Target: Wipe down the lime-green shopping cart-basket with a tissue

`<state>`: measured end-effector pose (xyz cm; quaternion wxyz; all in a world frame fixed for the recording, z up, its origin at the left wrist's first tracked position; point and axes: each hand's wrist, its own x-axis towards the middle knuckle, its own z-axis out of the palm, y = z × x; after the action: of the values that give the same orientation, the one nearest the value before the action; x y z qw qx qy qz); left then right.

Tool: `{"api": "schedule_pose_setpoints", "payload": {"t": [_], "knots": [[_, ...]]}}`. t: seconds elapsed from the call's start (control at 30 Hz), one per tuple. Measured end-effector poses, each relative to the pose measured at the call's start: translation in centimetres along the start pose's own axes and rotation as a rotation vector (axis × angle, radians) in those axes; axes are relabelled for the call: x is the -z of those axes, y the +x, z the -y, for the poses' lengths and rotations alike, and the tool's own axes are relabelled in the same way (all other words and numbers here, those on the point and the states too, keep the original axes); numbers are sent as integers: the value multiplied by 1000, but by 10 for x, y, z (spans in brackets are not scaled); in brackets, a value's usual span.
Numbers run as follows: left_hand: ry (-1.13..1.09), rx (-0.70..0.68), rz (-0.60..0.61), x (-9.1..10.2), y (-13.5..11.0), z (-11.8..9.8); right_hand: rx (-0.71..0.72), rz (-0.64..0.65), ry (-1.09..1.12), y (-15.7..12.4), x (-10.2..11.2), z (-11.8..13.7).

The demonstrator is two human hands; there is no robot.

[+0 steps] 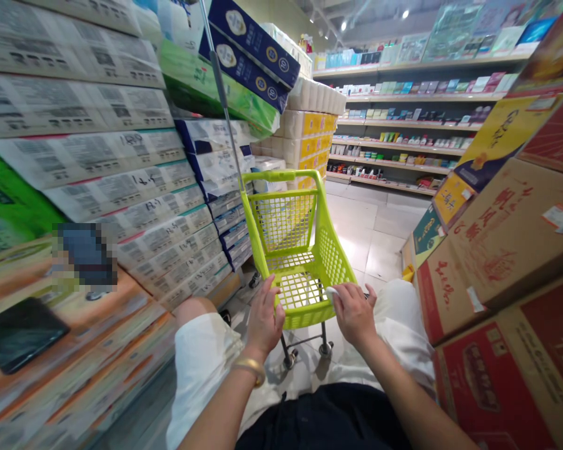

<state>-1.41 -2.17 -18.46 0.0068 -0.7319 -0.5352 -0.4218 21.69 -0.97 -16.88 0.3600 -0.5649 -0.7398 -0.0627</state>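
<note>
A small lime-green shopping cart [286,320] with a lattice basket stands between my knees, and nothing lies in its basket. My left hand [264,317] is at the basket's near left corner, fingers loosely bent and apart, holding nothing. At the near right corner, my right hand [355,310] has its fingers curled, with a small white piece [331,292] at the thumb and forefinger. What the white piece is, I cannot make out. A thin metal pole [225,106] rises from the cart's far left side.
Stacked packs of paper goods [154,187] line the left side. A dark phone-like slab [23,331] lies on orange packs at lower left. Cardboard cartons [502,250] rise close on the right. Beyond the cart are a tiled floor [370,240] and stocked shelves [403,128].
</note>
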Motion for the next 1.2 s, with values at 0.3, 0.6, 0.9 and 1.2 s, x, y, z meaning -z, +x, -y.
{"api": "schedule_pose_setpoints", "payload": {"t": [0.3, 0.6, 0.9, 1.2], "knots": [[24, -25, 18, 1, -6, 3, -24, 8, -39, -6, 6, 8], [-88, -13, 11, 9, -13, 9, 23, -22, 48, -23, 10, 19], [-233, -9, 61, 6, -7, 39, 42, -27, 105, -25, 8, 32], [-134, 355, -160, 18, -2, 66, 132, -28, 175, -19, -12, 67]]}}
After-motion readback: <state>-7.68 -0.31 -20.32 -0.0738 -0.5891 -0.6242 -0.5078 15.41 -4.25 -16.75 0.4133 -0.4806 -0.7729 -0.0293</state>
